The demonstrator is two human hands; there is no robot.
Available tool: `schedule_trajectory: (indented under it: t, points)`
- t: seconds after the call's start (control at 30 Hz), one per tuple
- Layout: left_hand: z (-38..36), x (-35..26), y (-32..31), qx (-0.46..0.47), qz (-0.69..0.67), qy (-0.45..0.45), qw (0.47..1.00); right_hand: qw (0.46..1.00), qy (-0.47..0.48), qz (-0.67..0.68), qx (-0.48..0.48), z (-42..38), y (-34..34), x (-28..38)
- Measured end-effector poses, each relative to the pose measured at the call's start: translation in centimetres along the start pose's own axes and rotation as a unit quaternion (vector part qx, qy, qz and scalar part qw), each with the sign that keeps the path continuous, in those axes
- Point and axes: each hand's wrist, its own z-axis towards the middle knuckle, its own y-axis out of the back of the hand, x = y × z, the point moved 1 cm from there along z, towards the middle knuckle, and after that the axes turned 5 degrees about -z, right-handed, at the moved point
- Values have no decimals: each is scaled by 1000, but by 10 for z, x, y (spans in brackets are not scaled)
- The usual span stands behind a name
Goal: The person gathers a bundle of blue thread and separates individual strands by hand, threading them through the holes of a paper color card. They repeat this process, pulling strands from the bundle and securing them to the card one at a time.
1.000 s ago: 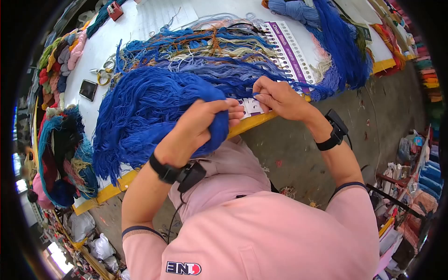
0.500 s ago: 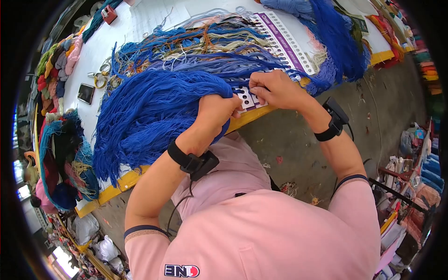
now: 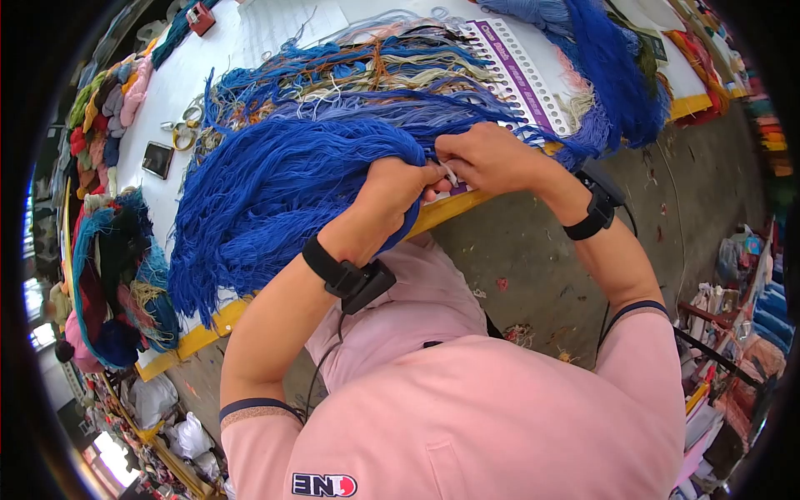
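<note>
My left hand (image 3: 393, 193) lies over the near end of a thick blue skein of thread (image 3: 283, 187), its thumb and fingers pinched at the table edge. Close against it, my right hand (image 3: 492, 158) is closed, fingertips bent down and meeting the left ones. Between them shows a small white edge of a punched card (image 3: 451, 173), mostly covered by my fingers. What the right fingertips grip is hidden. Beyond the hands, a white and purple card with a row of holes (image 3: 517, 79) carries many threads (image 3: 350, 79) in blue, cream and brown.
Scissors (image 3: 185, 132) and a small dark square object (image 3: 157, 159) lie at the left of the white table. More blue yarn (image 3: 612, 75) hangs over the right side. Coloured skeins (image 3: 108, 117) line the left edge. The yellow table edge (image 3: 446, 210) runs in front of me.
My left hand has moved slightly right and up, its fingertips now meeting the right hand's. The card end between them, visible before with its holes, is now largely covered.
</note>
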Motion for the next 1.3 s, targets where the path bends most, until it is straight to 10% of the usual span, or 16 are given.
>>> schedule_trajectory:
  t: [0.9, 1.13, 1.3]
  points:
    - [-1, -7, 29, -28, 156, -54, 986, 992, -30, 113, 56, -1, 6, -5]
    - [-15, -14, 38, 79, -202, 40, 975, 999, 43, -15, 22, -7, 3, -6]
    - [-14, -6, 24, 108, -77, -50, 990, 954, -54, 279, 91, -8, 12, -9]
